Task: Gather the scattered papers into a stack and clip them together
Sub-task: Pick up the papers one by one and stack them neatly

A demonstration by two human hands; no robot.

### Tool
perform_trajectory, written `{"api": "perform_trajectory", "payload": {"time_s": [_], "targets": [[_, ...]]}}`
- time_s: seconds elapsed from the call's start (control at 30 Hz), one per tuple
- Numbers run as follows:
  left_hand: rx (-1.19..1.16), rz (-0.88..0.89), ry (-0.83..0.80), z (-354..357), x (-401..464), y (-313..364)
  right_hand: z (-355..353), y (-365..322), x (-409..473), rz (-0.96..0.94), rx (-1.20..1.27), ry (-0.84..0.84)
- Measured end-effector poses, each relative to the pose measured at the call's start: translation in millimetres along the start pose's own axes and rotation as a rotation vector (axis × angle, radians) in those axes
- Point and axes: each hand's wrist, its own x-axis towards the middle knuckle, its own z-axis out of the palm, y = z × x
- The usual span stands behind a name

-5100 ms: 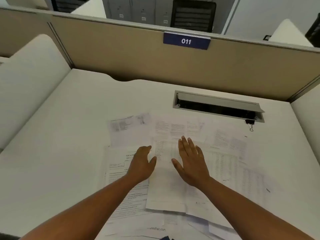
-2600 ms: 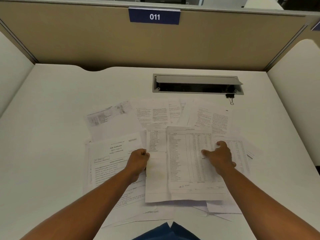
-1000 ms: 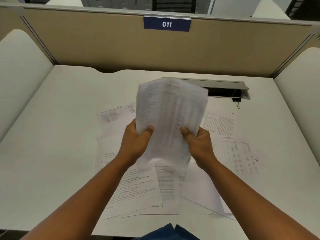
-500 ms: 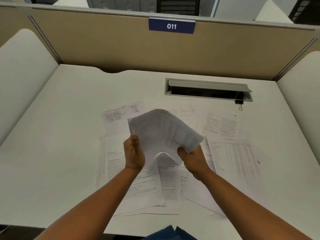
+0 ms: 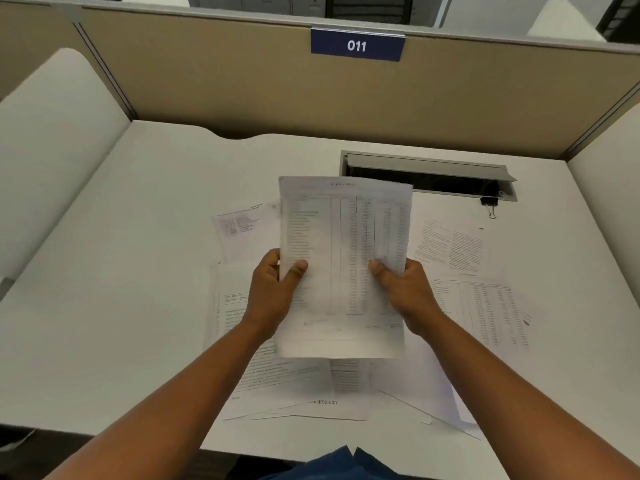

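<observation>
A small bundle of printed sheets (image 5: 343, 244) with a table of figures on top is held upright above the desk. My left hand (image 5: 273, 292) grips its left edge and my right hand (image 5: 401, 289) grips its right edge, thumbs on the front. Several other printed papers (image 5: 460, 251) lie scattered flat on the white desk (image 5: 121, 271) beneath and around the bundle. A black binder clip (image 5: 490, 204) lies at the right end of the cable slot, away from both hands.
A grey cable slot (image 5: 426, 171) with a raised lid is set into the desk behind the papers. Beige partition walls (image 5: 242, 81) with a blue "011" plate (image 5: 356, 46) close off the back; white side panels flank the desk.
Both hands lifted several sheets off the desk. Half a second ago the bundle was bent and lowered; now it is straightened and held upright, higher above the remaining papers.
</observation>
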Motion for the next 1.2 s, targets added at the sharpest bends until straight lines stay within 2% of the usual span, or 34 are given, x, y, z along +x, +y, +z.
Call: {"api": "perform_trajectory", "payload": {"time_s": [0.1, 0.2, 0.33, 0.4, 0.5, 0.67, 0.83, 1.03, 1.2], "targets": [[-0.004, -0.205, -0.064, -3, -6, -20, -6, 10, 6, 0.116, -0.112, -0.024], [0.099, -0.303, 0.004, -6, -15, -42, -7, 27, 8, 0.195, -0.188, -0.066], [0.539, -0.371, 0.216, -27, -15, -71, -1, 51, 13, 0.276, -0.222, -0.083], [0.705, -0.466, 0.227, -42, -14, -77, 4, 59, 15, 0.302, -0.229, -0.093], [0.826, -0.532, 0.2, -59, -11, -83, 9, 66, 17, 0.321, -0.223, -0.093], [0.9, -0.5, 0.171, -75, -3, -87, 13, 74, 19, 0.342, -0.241, -0.088], [0.681, -0.505, 0.221, -77, 3, -89, 16, 69, 17, 0.333, -0.251, -0.087], [0.381, -0.257, 0.259, -90, 2, -60, 14, 66, 19, 0.325, -0.277, -0.072], [0.58, -0.036, 0.328, -123, 21, -1, 16, 67, 17, 0.322, -0.287, -0.042]]}}
